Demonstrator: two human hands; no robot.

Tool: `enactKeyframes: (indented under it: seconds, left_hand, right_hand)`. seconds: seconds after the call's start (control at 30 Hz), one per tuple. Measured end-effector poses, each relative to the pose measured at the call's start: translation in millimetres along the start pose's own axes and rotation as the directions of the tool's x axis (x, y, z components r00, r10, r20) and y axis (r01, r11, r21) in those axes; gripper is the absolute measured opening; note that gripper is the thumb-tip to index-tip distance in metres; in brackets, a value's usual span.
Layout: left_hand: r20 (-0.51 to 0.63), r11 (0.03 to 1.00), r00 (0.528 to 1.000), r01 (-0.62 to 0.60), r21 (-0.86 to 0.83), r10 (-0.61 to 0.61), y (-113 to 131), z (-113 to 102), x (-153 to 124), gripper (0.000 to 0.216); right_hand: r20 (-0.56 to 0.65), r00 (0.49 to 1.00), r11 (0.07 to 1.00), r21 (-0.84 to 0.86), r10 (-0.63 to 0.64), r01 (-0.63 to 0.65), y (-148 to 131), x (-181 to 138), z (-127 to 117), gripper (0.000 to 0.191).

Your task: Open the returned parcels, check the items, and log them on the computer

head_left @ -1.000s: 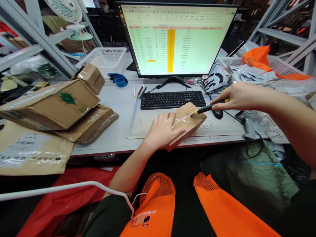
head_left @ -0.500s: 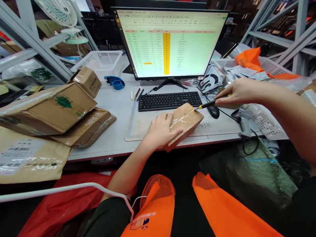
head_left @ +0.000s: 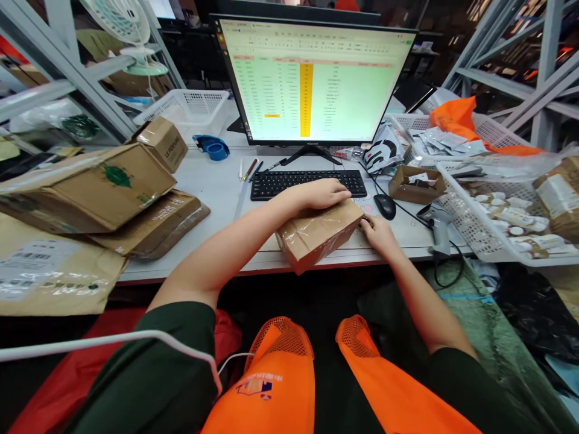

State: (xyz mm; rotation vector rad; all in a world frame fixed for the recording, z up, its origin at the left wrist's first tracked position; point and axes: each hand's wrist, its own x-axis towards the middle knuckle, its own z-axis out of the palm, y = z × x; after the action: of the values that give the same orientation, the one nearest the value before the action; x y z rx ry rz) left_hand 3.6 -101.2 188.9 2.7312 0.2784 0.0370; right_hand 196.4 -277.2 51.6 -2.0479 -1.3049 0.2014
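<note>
While bracing the taped carton [head_left: 319, 234] from above with the left hand [head_left: 323, 194], laid open along its far edge, reaching to its right end with the right hand [head_left: 379, 232], drawn narrow; cannot tell whether gripping anything. Noted carton at front edge of worktop [head_left: 210, 187], before keyboard [head_left: 268, 185]; stacked boxes [head_left: 145, 181] left, lit monitor [head_left: 357, 99] behind, grey racks [head_left: 549, 66] either side.

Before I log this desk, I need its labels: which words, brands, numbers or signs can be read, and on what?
"LE PERFUM", on the small box; ending unclear.
Green leaf sign, on the big box.
Too small or blurred: all other print, including on monitor, envelope, flat box, handled box, vest.
</note>
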Motion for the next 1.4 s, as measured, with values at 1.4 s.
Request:
enactKeyframes:
  seconds: [1.4]
  left_hand:
    - [-0.161, 0.891, 0.981, -0.165, -0.424, 0.105, -20, 26, 55, 0.054]
  right_hand:
    - [-0.467, 0.807, 0.791, 0.306, -0.36, 0.53, -76, 21, 15, 0.038]
